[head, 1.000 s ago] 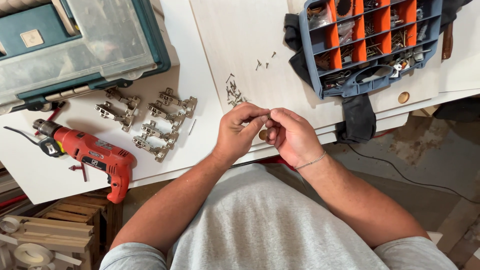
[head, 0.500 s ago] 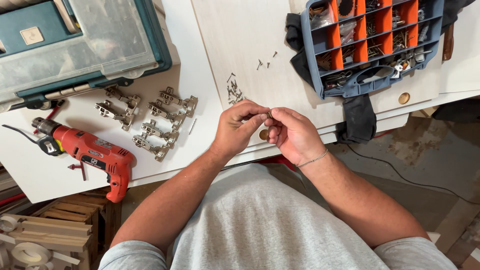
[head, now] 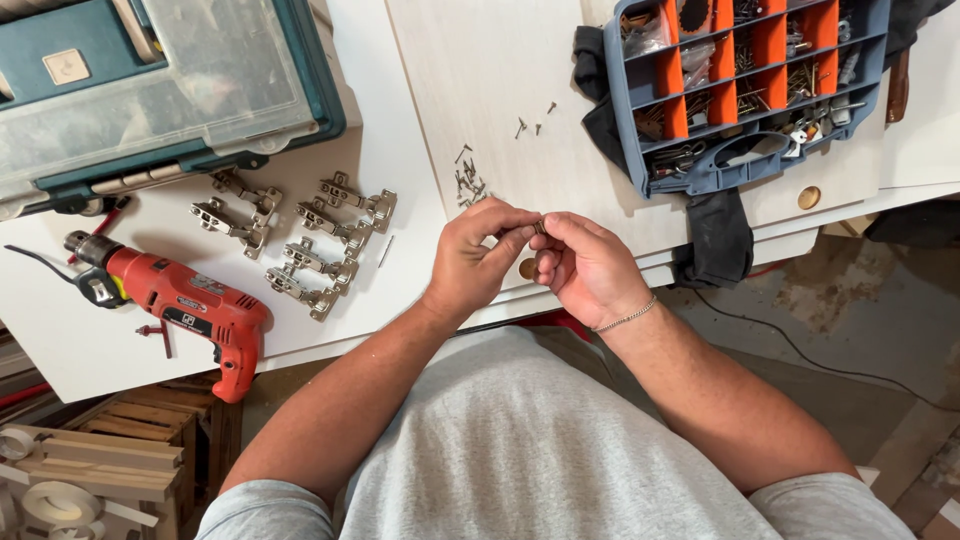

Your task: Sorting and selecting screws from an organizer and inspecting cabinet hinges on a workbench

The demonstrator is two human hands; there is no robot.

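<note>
The left hand [head: 478,262] and the right hand [head: 585,265] meet at the near edge of the white table [head: 90,340], fingertips pinched together on a small dark screw [head: 539,228] held between them — both hands are closed on it, well above the board. Against half a second ago almost nothing has shifted: the hands sit in the same spot, the fingers only slightly re-set round the screw, so the fiddling with it looks unfinished and it has not yet gone down to any surface. Just beyond the left hand's knuckles lies a loose scatter of screws [head: 468,182] on the pale panel [head: 500,80]. Farther left six metal hinges [head: 300,235] lie in rows, then the red drill [head: 185,305] — beyond it the teal case [head: 150,90]. To the right stands the blue organiser [head: 745,85] with orange dividers.
</note>
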